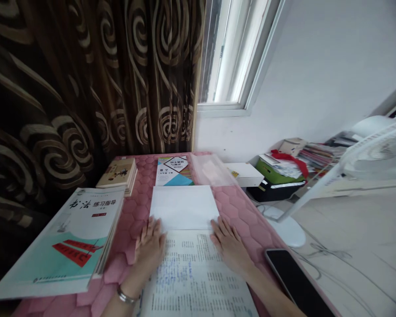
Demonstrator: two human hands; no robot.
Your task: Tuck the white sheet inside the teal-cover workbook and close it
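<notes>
A printed page [201, 281] with blue handwriting lies in front of me on the pink padded surface. Directly beyond it, meeting its far edge, is a blank white sheet [185, 204]. My left hand [150, 242] lies flat with its fingers stretched out, over the left edges where sheet and page meet. On the opposite side, my right hand [231, 244] rests in the same way, fingers spread on the right edges. A silver bracelet [125, 296] circles my left wrist. Neither hand grasps anything.
Workbooks [66, 237] are stacked at the left, with smaller books [117, 174] behind. A maths booklet [173, 171] and a translucent sleeve [211, 169] lie at the far end. A black phone [297, 281] sits near the right edge; a white fan [285, 229] stands on the floor.
</notes>
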